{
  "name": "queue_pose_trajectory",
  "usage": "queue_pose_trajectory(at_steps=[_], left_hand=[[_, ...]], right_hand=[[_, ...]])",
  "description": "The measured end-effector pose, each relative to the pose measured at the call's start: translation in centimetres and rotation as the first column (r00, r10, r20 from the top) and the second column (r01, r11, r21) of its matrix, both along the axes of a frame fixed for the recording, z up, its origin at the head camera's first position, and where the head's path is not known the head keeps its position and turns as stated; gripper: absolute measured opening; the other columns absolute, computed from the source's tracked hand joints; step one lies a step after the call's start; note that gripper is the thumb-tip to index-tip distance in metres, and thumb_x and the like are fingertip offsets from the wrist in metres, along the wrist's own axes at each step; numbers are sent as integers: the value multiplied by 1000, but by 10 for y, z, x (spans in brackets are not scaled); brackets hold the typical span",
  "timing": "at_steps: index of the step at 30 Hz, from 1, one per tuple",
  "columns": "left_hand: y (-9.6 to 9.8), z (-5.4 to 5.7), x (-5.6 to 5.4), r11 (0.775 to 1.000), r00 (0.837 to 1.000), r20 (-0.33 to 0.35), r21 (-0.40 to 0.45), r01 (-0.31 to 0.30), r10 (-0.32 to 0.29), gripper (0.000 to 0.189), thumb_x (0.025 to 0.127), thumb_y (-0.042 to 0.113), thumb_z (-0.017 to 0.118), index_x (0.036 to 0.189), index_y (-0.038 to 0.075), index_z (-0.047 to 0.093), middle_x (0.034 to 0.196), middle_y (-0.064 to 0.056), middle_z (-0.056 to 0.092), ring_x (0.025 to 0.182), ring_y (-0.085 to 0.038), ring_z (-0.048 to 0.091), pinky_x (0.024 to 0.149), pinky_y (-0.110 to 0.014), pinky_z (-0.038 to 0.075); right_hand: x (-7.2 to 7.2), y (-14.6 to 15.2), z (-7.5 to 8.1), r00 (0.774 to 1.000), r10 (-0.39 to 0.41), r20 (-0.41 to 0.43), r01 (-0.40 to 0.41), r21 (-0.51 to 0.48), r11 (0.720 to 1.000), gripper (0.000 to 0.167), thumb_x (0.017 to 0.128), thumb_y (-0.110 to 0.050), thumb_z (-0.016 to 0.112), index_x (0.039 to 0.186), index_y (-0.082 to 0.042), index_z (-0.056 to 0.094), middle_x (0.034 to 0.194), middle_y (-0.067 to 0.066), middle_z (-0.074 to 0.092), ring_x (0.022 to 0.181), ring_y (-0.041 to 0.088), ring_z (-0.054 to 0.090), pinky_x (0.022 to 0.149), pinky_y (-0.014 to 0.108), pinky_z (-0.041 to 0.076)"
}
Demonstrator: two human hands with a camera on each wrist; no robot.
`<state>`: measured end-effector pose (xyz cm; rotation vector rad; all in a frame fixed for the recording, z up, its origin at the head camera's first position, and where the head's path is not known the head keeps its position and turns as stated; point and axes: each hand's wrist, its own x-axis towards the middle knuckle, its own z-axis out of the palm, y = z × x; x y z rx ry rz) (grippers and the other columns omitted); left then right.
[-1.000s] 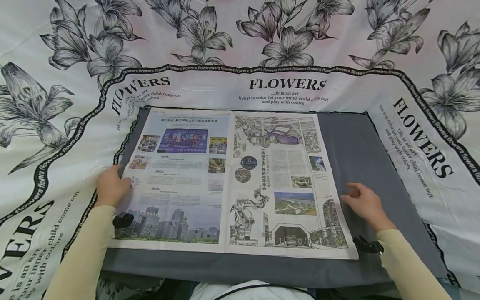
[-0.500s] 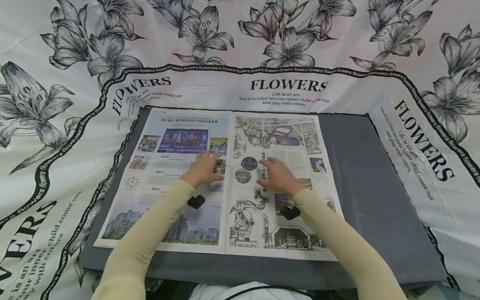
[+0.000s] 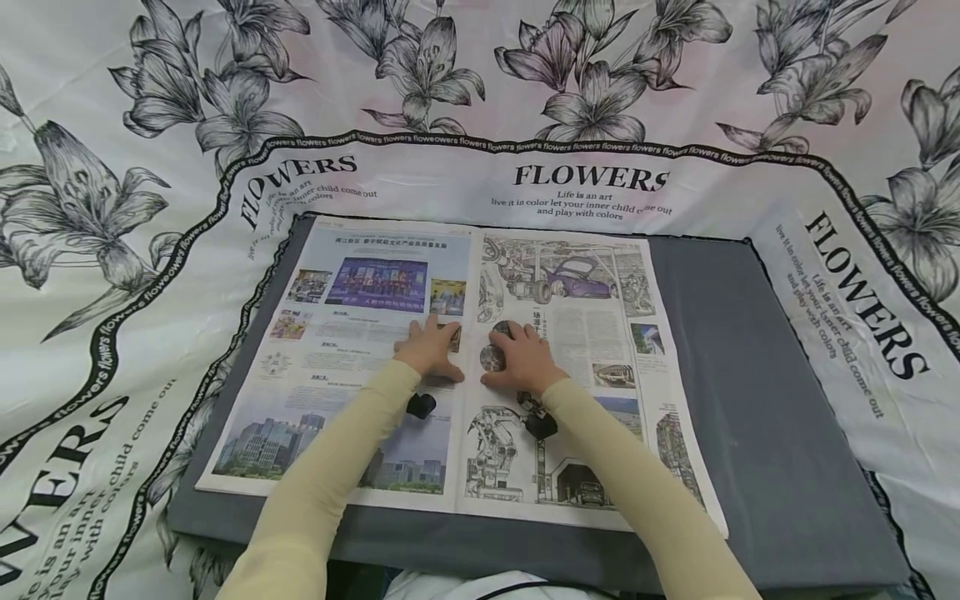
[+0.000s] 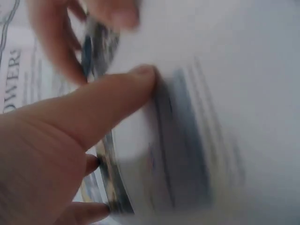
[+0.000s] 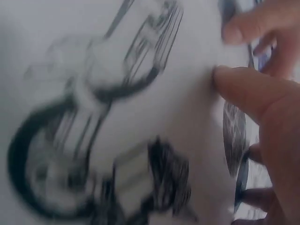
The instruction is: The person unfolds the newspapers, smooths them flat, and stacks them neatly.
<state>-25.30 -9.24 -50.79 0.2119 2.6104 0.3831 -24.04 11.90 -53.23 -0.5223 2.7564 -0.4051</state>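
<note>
A newspaper [image 3: 360, 337] lies spread out flat, its centre fold running away from the person. My left hand [image 3: 431, 348] rests on the left page beside the fold, fingers spread and thumb reaching toward the fold. Across from it, my right hand [image 3: 523, 358] touches the right page over the round pictures, its fingers also spread. In the left wrist view the left thumb [image 4: 117, 96] lies on the paper. The right wrist view has the right thumb [image 5: 243, 86] on the page near a blurred robot-arm drawing [image 5: 79, 140]. Neither hand grips anything.
Beneath the newspaper is a grey padded surface [image 3: 757, 375], wider than the paper on the right. A white cloth with flower prints [image 3: 592, 179] surrounds it at the back and sides. A black cable [image 3: 540, 587] crosses white fabric at the front edge.
Both hands have come from the newspaper's outer side edges inward to the centre fold, and now sit closer together. The paper stays spread; the head view has shifted slightly.
</note>
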Motion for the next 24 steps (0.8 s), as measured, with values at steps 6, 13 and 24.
queue_pose_trajectory(at_steps=[6, 13, 24], left_hand=[[-40, -1, -2, 998, 998, 1, 36, -58, 58, 103, 80, 45, 84, 163, 21, 27, 169, -24, 11, 152, -59, 10, 106, -78, 35], [-115, 0, -5, 993, 993, 5, -1, -121, 121, 108, 80, 46, 80, 161, 4, 23, 161, -40, 13, 144, -68, 19, 114, -74, 27], [-193, 10, 3, 977, 977, 18, -19, -212, 213, 105, 87, 42, 76, 159, -8, 16, 158, -46, 14, 140, -72, 17, 109, -79, 28]], right_hand=[[7, 36, 6, 995, -94, 24, 92, 63, 994, 89, 88, -59, 70, 158, -15, 39, 158, 25, 35, 144, 53, 33, 103, 77, 38], [14, 114, 17, 976, -202, 77, 199, 41, 979, 92, 88, -53, 70, 158, -4, 34, 161, 35, 24, 144, 63, 25, 105, 77, 36], [20, 195, 18, 942, -323, 91, 315, 97, 944, 96, 89, -54, 71, 156, 4, 33, 156, 42, 24, 135, 67, 32, 102, 76, 37]])
